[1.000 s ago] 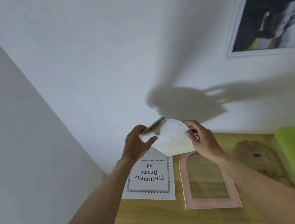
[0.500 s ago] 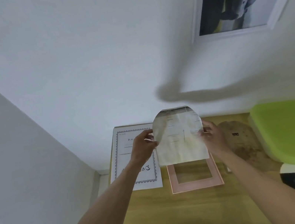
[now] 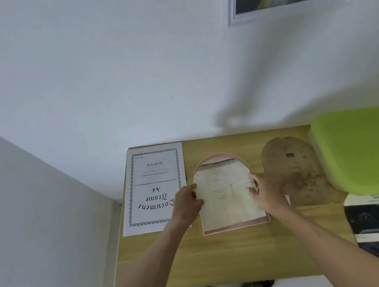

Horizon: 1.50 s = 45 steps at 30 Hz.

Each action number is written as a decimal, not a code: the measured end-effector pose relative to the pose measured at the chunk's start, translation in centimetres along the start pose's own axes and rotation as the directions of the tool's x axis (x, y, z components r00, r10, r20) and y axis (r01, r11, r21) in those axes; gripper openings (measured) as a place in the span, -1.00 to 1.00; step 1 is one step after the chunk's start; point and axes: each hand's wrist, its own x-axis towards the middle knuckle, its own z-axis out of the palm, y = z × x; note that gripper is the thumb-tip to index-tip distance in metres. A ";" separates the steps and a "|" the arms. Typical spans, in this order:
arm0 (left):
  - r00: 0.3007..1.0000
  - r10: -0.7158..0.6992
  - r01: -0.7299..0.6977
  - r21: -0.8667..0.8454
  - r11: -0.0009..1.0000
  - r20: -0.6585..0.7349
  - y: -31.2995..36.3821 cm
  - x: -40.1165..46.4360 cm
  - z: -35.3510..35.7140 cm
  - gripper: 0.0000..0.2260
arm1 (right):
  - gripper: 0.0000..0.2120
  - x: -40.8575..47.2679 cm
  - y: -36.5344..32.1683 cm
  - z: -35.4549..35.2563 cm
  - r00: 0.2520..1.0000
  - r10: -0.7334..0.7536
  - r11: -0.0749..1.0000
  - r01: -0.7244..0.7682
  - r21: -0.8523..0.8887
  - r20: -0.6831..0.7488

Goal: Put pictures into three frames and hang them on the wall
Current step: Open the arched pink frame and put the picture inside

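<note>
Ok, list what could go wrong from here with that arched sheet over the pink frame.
1. The arched sheet sits slightly skewed over the pink frame; pink shows along the bottom, so it may seat crooked.
2. Both hands pinch its side edges; pressing down could crease the thin sheet.
3. The brown backing board lies close to the right hand; a nudge could shift it toward the green lid.

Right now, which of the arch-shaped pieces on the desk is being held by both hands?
The pale arched sheet lying on the pink arched frame, left hand and right hand at its sides. The brown arched backing board lies untouched beside it.
</note>
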 end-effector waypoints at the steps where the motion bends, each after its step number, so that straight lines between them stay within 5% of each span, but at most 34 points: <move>1: 1.000 0.018 -0.018 0.052 0.998 0.005 0.0 0.0 0.2 -0.47 | -0.55 -0.1 0.0 0.1 1.000 -0.019 0.998 0.019 -0.060 -0.006; 5: 0.998 0.064 -0.068 0.221 0.973 0.026 0.1 -0.1 0.4 -0.45 | -0.58 -0.6 -0.5 0.4 0.994 -0.081 0.952 0.055 -0.300 -0.076; 9: 0.997 0.076 -0.082 0.283 0.956 0.033 -0.1 -0.2 0.6 -0.46 | -0.60 -0.9 -0.1 0.4 0.991 -0.114 0.935 0.083 -0.343 -0.069; 36: 0.998 0.054 -0.058 0.249 0.967 0.025 -0.3 1.0 1.5 -0.47 | -0.55 -0.1 0.6 0.5 0.996 -0.087 0.962 0.087 -0.259 0.010; 41: 0.972 0.142 -0.081 0.300 0.950 -0.186 1.8 0.3 2.0 -0.51 | -0.53 -0.6 1.8 -1.2 0.991 -0.035 0.985 0.012 -0.173 -0.127; 45: 0.955 0.265 -0.234 0.209 0.949 -0.132 6.2 0.5 5.5 -0.55 | -0.53 -0.8 6.0 -3.8 0.977 0.056 0.970 -0.102 -0.221 -0.205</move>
